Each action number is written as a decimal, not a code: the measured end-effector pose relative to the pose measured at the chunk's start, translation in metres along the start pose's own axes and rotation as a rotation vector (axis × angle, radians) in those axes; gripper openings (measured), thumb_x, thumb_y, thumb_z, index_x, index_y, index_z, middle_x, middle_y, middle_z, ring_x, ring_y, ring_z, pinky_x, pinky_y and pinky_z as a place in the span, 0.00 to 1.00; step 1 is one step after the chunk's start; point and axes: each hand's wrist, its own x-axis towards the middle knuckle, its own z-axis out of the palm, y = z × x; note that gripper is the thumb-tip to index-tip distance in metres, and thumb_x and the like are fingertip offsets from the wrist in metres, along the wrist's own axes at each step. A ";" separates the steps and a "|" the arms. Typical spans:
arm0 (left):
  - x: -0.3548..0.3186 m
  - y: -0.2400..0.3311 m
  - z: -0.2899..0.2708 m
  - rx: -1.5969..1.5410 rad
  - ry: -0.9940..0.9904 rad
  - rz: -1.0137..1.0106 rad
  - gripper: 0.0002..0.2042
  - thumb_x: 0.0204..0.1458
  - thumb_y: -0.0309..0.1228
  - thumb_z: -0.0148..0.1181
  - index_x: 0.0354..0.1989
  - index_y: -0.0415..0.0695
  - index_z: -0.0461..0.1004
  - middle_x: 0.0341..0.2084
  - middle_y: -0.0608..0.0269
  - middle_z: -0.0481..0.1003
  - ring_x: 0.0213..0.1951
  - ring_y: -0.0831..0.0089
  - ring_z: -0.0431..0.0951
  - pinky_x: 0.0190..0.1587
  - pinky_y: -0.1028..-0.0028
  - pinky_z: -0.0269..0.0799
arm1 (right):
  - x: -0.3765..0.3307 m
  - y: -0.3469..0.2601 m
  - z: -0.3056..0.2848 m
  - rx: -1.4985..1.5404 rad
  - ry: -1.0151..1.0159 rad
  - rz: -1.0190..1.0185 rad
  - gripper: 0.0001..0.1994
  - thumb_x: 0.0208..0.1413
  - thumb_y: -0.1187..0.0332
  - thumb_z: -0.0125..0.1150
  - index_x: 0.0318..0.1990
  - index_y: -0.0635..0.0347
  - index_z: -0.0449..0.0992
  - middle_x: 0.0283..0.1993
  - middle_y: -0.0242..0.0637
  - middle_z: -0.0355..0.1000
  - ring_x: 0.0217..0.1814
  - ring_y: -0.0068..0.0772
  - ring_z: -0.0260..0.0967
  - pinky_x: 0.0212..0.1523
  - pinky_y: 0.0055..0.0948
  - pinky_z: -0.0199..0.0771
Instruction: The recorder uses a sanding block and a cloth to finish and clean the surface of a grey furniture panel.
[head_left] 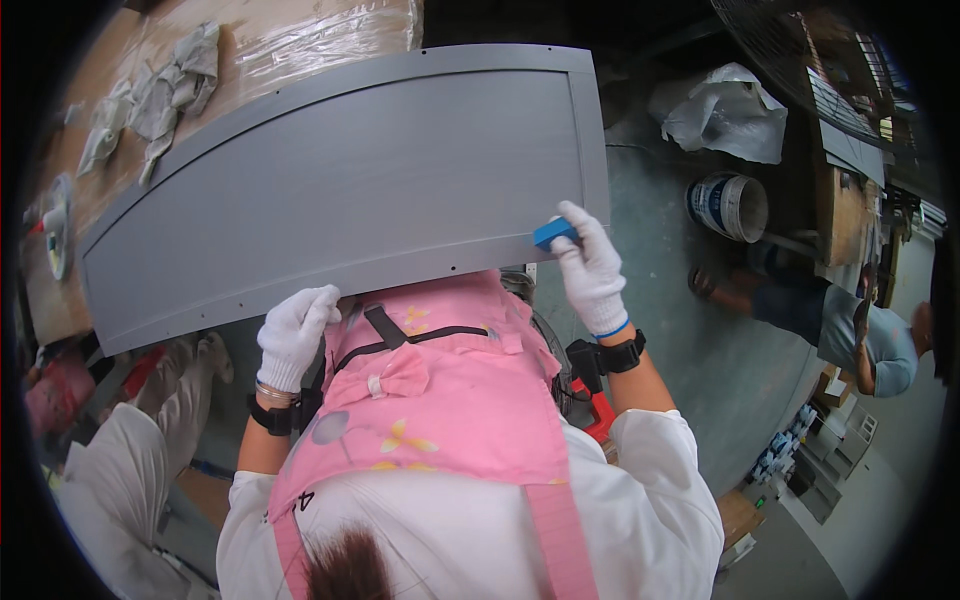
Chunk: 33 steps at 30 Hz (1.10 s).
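Observation:
A large grey framed panel lies across the table in front of me, with small dark holes along its raised border. My left hand, in a white glove, is closed at the panel's near edge, fingers curled against the rim. In my right hand, also gloved in white, a small blue rectangular block is pinched between thumb and fingers. That block is at the panel's near right corner; whether it touches the surface I cannot tell.
Beyond the panel, a plastic-wrapped brown table holds crumpled grey rags. To the right are a white bucket and a clear plastic bag on the floor. One person stands far right; another's light trousers show at left.

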 end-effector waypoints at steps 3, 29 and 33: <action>-0.003 -0.007 0.001 -0.093 0.065 0.013 0.14 0.64 0.37 0.56 0.41 0.36 0.80 0.25 0.65 0.80 0.30 0.80 0.78 0.37 0.77 0.74 | 0.004 -0.001 -0.031 0.214 0.273 0.198 0.25 0.63 0.76 0.57 0.67 0.64 0.62 0.56 0.35 0.70 0.53 0.25 0.68 0.57 0.25 0.70; -0.020 -0.046 -0.014 -0.165 0.135 -0.122 0.13 0.62 0.34 0.56 0.38 0.36 0.81 0.22 0.62 0.79 0.25 0.78 0.78 0.32 0.77 0.75 | 0.119 0.006 -0.046 -0.793 -0.244 -0.655 0.19 0.47 0.76 0.60 0.49 0.59 0.70 0.41 0.42 0.72 0.41 0.49 0.71 0.43 0.43 0.72; -0.029 -0.048 -0.015 -0.147 0.120 -0.166 0.13 0.61 0.35 0.56 0.37 0.36 0.81 0.22 0.62 0.80 0.25 0.78 0.78 0.32 0.77 0.75 | 0.161 -0.001 -0.036 -0.827 -0.223 -0.673 0.15 0.49 0.75 0.60 0.47 0.59 0.71 0.38 0.44 0.73 0.42 0.50 0.71 0.43 0.43 0.73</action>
